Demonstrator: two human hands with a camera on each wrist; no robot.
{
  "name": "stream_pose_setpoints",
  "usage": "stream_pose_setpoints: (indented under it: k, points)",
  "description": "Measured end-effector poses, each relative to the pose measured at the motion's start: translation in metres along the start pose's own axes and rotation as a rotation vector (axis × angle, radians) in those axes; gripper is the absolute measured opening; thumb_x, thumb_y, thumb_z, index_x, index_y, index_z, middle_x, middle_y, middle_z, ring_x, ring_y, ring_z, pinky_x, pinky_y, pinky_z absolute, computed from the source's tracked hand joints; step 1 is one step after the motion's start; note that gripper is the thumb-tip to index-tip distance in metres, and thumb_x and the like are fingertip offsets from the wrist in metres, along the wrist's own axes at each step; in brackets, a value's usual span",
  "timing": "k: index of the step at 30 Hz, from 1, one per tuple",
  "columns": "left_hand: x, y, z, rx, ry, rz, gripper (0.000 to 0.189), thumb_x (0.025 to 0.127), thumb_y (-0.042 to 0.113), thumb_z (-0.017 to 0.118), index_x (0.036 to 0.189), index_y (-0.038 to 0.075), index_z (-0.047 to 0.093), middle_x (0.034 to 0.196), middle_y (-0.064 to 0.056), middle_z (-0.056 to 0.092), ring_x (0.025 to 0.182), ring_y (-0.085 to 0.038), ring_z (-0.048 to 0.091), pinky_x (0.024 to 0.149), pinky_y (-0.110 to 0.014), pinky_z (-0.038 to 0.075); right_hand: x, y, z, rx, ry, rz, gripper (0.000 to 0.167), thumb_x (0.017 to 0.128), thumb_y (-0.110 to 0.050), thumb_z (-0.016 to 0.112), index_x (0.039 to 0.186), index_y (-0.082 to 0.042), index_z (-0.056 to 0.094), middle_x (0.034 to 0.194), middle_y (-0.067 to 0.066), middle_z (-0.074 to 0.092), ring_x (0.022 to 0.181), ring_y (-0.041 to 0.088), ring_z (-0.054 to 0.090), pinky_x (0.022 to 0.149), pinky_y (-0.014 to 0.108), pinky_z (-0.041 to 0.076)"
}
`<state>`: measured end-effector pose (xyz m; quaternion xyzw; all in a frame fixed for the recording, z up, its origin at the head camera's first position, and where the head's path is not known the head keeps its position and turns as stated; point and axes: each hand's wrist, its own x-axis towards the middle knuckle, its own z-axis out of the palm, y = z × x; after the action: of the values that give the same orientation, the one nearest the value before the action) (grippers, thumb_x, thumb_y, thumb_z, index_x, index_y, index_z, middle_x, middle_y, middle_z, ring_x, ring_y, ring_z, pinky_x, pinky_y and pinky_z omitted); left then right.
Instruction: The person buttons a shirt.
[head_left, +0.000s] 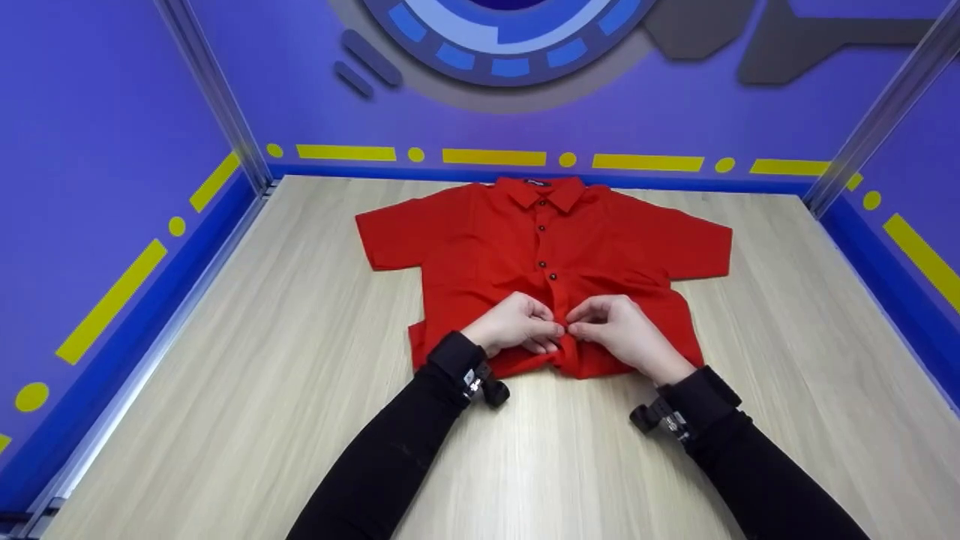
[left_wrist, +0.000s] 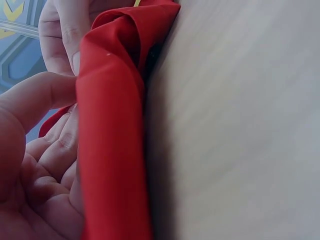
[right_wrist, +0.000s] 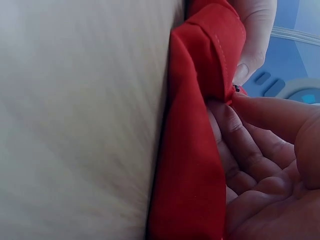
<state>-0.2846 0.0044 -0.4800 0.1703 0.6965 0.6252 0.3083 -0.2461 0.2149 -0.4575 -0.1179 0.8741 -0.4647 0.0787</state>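
Note:
A red short-sleeved shirt (head_left: 480,247) lies front up on the table, its collar toward the back wall. Dark buttons run down its placket, and the lower front is bunched up between the hands. My left hand (head_left: 517,324) pinches the placket fabric from the left, thumb against fingers. From the other side my right hand (head_left: 619,330) pinches the same strip, its fingertips close to the left ones. In the right wrist view a small dark button (right_wrist: 236,88) shows at the right thumb tip. The raised hem (left_wrist: 112,135) partly hides the left fingers in the left wrist view.
The pale wood-grain table (head_left: 262,337) extends around the shirt. Blue printed panels (head_left: 480,120) with yellow dashes enclose it at the back and both sides, joined by metal corner posts (head_left: 217,90). Each wrist carries a black strap with a small camera (head_left: 495,391).

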Motion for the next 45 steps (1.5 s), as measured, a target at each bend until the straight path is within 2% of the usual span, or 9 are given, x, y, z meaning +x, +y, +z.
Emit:
stream_pose_setpoints:
  k: [12,36,45]
  points:
    - [0.0007,-0.0017,0.0008,0.031,0.007,0.009,0.011,0.086,0.007,0.069,0.076,0.003,0.067,0.072,-0.007,0.071,0.062,-0.015,0.070,0.058,-0.025,0.057,0.0000,-0.0022,0.0034,-0.054,0.017,-0.031,0.008,0.085,-0.018,0.074,0.092,-0.016,0.070,0.085,-0.001,0.070,0.083,0.016,0.064,0.075,0.027,0.051]
    - [0.0014,-0.0017,0.0038,0.026,0.019,-0.013,0.011,0.083,0.004,0.066,0.072,0.005,0.066,0.068,-0.009,0.070,0.061,-0.018,0.070,0.058,-0.026,0.058,-0.0003,-0.0018,0.0053,-0.046,0.013,-0.030,0.010,0.085,-0.012,0.071,0.093,-0.010,0.065,0.084,0.002,0.067,0.081,0.019,0.061,0.072,0.028,0.049]
    - [0.0014,-0.0007,0.0040,0.046,0.022,-0.013,0.014,0.083,0.005,0.064,0.069,0.007,0.065,0.065,-0.008,0.069,0.061,-0.017,0.069,0.058,-0.026,0.057,-0.0023,-0.0038,0.0068,-0.054,0.004,0.002,0.003,0.087,-0.019,0.068,0.090,-0.018,0.068,0.085,0.000,0.067,0.079,0.018,0.058,0.069,0.028,0.048]
